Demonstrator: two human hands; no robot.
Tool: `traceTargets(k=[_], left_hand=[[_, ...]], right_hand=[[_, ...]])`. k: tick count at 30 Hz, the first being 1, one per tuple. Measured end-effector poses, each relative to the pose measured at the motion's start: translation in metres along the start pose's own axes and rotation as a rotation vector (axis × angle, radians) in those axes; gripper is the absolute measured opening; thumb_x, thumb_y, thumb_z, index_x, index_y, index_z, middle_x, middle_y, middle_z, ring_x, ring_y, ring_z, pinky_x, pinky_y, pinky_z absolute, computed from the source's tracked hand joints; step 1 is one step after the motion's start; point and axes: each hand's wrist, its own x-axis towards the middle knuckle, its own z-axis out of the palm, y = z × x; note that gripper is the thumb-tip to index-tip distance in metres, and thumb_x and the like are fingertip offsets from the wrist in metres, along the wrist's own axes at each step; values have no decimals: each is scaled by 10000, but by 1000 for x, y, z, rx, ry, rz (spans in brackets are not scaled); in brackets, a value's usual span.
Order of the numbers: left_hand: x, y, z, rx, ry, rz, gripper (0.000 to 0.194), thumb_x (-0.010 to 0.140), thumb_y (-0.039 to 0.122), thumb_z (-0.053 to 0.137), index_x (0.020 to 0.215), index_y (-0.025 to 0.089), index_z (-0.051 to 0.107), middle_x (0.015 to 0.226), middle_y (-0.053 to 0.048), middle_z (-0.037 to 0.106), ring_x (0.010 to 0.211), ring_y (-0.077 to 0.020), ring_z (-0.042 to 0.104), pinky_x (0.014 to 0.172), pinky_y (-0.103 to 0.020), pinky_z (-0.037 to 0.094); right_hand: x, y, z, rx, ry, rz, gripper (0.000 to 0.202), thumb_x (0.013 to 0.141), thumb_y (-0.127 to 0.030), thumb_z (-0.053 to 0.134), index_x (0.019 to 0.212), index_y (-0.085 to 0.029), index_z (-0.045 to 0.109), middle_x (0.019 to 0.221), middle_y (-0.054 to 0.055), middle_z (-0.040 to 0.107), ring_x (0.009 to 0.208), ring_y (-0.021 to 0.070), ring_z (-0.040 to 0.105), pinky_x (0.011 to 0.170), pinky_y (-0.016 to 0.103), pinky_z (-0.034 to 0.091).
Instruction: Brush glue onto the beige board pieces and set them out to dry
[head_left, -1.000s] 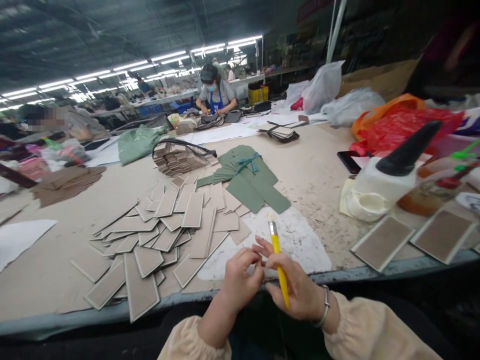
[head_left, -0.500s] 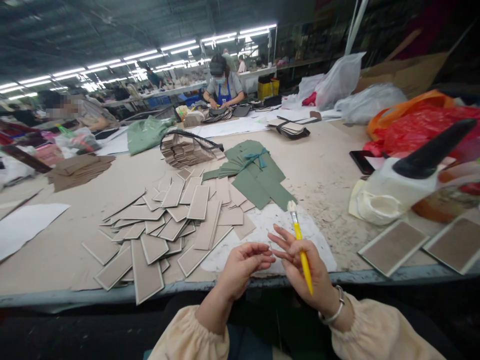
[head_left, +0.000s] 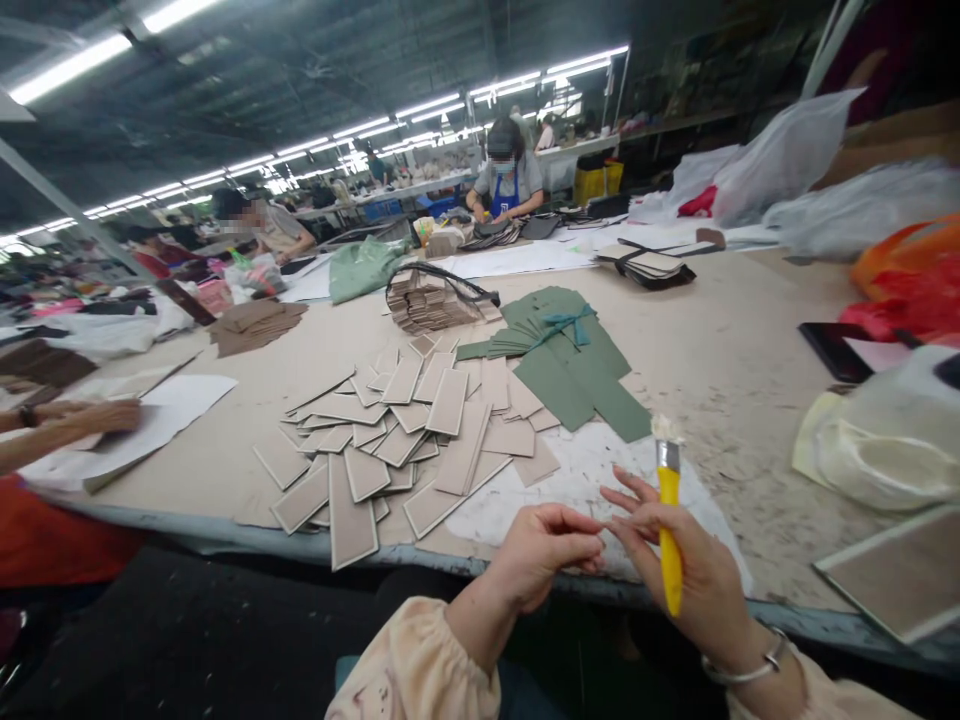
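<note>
My right hand (head_left: pixel 694 560) holds a yellow-handled brush (head_left: pixel 670 540), bristles up and coated with something whitish, in the crook of the thumb; its other fingers reach out to the left. My left hand (head_left: pixel 551 555) is closed in a pinch, its fingertips meeting those of the right hand. Whatever lies between them, if anything, is too small to make out. Both hands are over the table's front edge, by a stained white sheet (head_left: pixel 585 465). Left of them is a loose heap of beige rectangular panels with pale edges (head_left: pixel 352 500). Behind lies a tied bundle of green pieces (head_left: pixel 562 370).
A white plastic container (head_left: pixel 892 430) stands at the right, near a framed beige panel (head_left: pixel 900 575) and a dark phone (head_left: pixel 832 352). A strapped beige stack (head_left: pixel 427 300) lies farther back. At left, another person's hand (head_left: pixel 112 415) rests by white paper. A co-worker (head_left: pixel 510 175) sits opposite.
My view has turned left, so the table's contents appear farther right. Another person's forearms have come into view at the left. My hands stay together, and the brush remains in the right one.
</note>
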Motion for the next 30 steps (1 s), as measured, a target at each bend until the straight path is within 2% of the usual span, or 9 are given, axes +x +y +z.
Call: traceTargets(k=[3,6,10,15,20,22,26,30], left_hand=[[0,-1,2,23,-4,-5,354,543,300,848,793,86,715,660,-47,685,551,-102,616,565,-206,470],[-1,-4,4,74,-17,24,332,488,224,866,762,101,724,682,-36,681,623,-103,604,622,-207,462],[2,-8,3,104,-27,48,334,488,157,854,794,107,729,667,-7,650,646,-79,568,637,-179,438],[7,-9,4,50,43,-9,398,431,127,858,802,95,717,714,-46,697,631,-101,606,627,-201,467],[7,-11,8,76,33,-55,391,374,142,873,722,103,699,662,-50,708,604,-139,640,617,-238,495],[6,-12,9,96,14,-79,382,366,166,880,696,107,696,655,-45,707,623,-152,655,619,-242,496],[7,-13,9,97,-10,-101,355,394,210,879,672,111,683,642,-34,696,659,-169,677,613,-236,487],[10,-13,10,94,11,-105,381,387,235,873,682,116,663,647,-25,686,619,-152,664,615,-247,487]], right_hand=[[3,13,-4,-67,30,13,168,855,-136,592,966,-217,497,1172,107,636,1121,228,618,923,391,540],[9,31,-7,-193,50,8,104,875,-175,562,960,-214,519,1259,121,603,1097,221,632,933,392,528],[28,59,-11,-430,65,73,127,874,-231,543,996,-206,516,1251,146,608,1161,253,587,939,428,505],[52,89,-13,-598,14,203,166,844,-269,554,985,-197,502,1199,173,606,1147,292,575,925,457,480],[65,108,-13,-699,-85,267,227,827,-277,592,1007,-172,501,1186,201,584,1170,300,541,936,407,449],[70,112,-12,-753,-144,316,242,831,-295,597,1019,-175,503,1169,184,590,1113,285,569,897,370,454],[80,115,-9,-850,-254,404,196,870,-331,553,1010,-197,521,917,95,650,862,239,628,718,310,449],[81,118,-11,-868,-305,342,143,892,-283,506,983,-182,553,838,91,655,786,227,619,654,296,404]])
